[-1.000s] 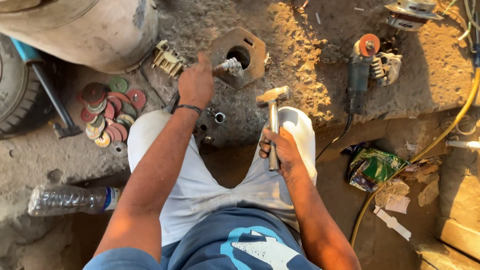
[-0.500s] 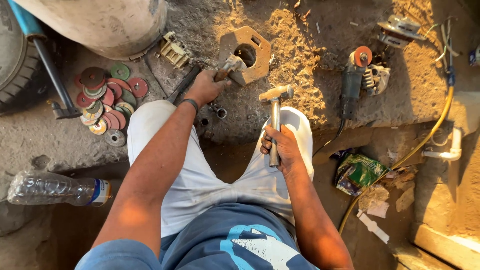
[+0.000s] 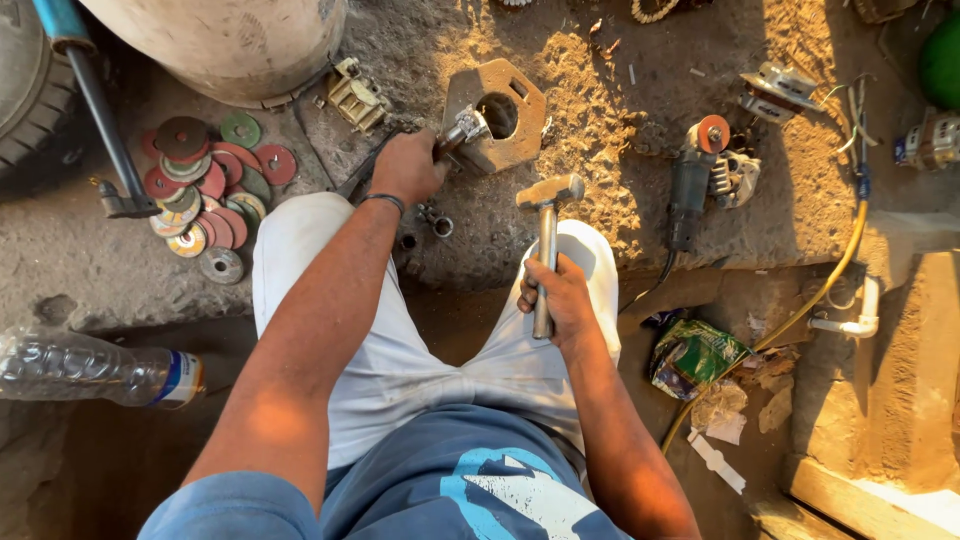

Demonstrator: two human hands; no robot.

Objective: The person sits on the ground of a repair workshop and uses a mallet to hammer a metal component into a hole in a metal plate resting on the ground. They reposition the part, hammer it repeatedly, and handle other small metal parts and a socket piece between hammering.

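While left hand (image 3: 405, 168) grips a metal tool (image 3: 462, 130) against the plate (image 3: 497, 112), right hand (image 3: 560, 298) holds hammer (image 3: 546, 240); a glancing blow could hit knuckles.

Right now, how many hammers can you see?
1: the hammer is held upright in the right hand, over the right knee, its head toward the hexagonal metal plate. Others may lie out of view.
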